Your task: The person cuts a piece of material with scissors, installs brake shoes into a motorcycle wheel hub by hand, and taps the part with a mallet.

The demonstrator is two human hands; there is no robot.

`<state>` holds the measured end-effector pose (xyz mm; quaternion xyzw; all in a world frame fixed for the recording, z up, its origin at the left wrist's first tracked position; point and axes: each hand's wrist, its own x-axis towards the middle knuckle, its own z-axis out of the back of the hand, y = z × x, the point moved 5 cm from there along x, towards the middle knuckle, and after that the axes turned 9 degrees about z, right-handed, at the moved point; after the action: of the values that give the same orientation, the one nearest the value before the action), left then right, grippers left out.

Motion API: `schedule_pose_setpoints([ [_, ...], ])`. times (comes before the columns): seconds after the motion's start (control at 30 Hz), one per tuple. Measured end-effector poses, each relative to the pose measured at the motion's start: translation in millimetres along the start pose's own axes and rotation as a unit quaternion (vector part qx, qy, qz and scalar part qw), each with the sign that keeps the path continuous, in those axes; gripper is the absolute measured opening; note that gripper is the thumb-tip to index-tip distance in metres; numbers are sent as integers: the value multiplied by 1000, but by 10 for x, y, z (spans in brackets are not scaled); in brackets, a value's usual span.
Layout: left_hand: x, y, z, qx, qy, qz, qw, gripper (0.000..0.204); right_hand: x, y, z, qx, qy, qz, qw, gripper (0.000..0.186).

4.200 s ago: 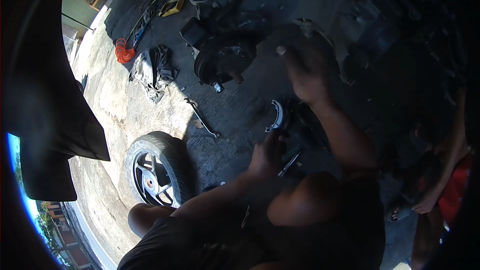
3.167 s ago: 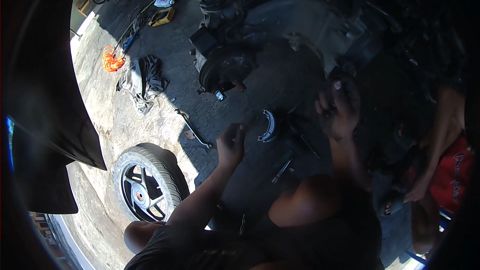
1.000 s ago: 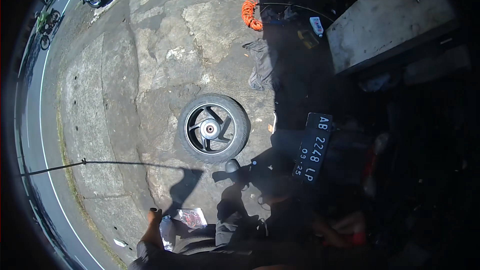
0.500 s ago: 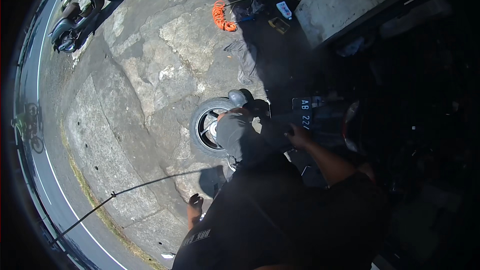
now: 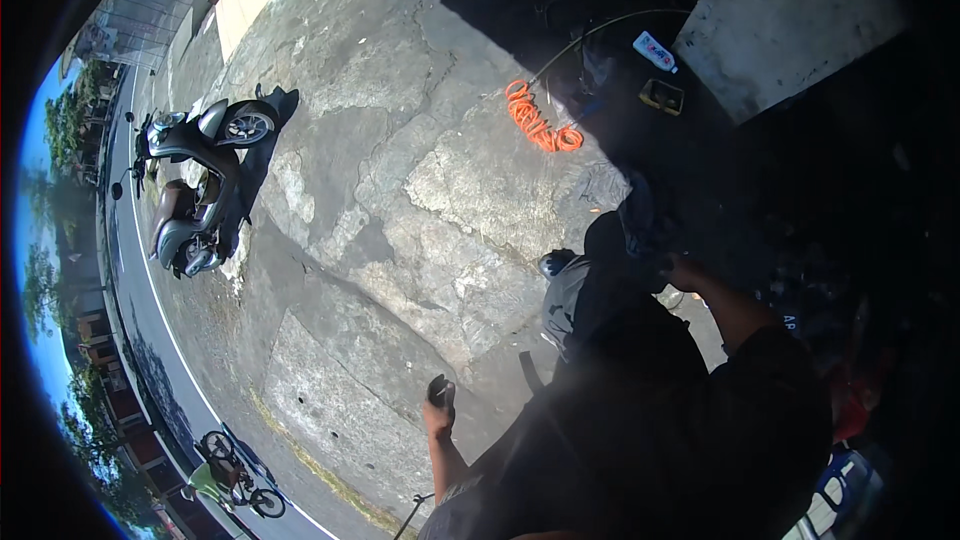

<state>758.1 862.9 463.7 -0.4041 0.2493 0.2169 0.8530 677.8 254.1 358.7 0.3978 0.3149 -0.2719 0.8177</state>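
Risen from the crouch with wheel now out of view, so apparently pausing hands-on work, with left grip and right grip curled around contents impossible to tell, and with grey cloth ahead-left of the right grip, short of orange hose

Left hand out to the side, right hand farther forward

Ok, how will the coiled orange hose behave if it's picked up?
The coiled orange hose would probably stretch springily, given its many loops. Its slender strands suggest it's fairly light. Lifting may drag the thin line that seems to join it.
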Motion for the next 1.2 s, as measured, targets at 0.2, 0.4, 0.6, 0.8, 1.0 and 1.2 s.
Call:
schedule_pose_setpoints([
  [0.2,870,1461,547,-119,49,386,913,40,217,3398,999,50,-67,273,959,46],
  [0.4,2532,382,1317,-113,55,400,908,41,1445,3299,1013,81,-183,66,978,45],
  [0.6,5172,-1606,2471,-115,-4,286,951,41,2032,2745,-215,258,-159,-265,915,20],
  [0.8,8153,-5890,3117,-96,22,-84,992,35,2983,4267,2,352,-202,-213,889,27],
  [1.0,9872,-8447,2393,-16,88,-223,971,36,4695,5491,1129,400,-208,-211,868,23],
  [1.2,10665,-7732,2300,104,202,-62,972,35,6674,6753,3707,92,-307,-40,947,43],
])
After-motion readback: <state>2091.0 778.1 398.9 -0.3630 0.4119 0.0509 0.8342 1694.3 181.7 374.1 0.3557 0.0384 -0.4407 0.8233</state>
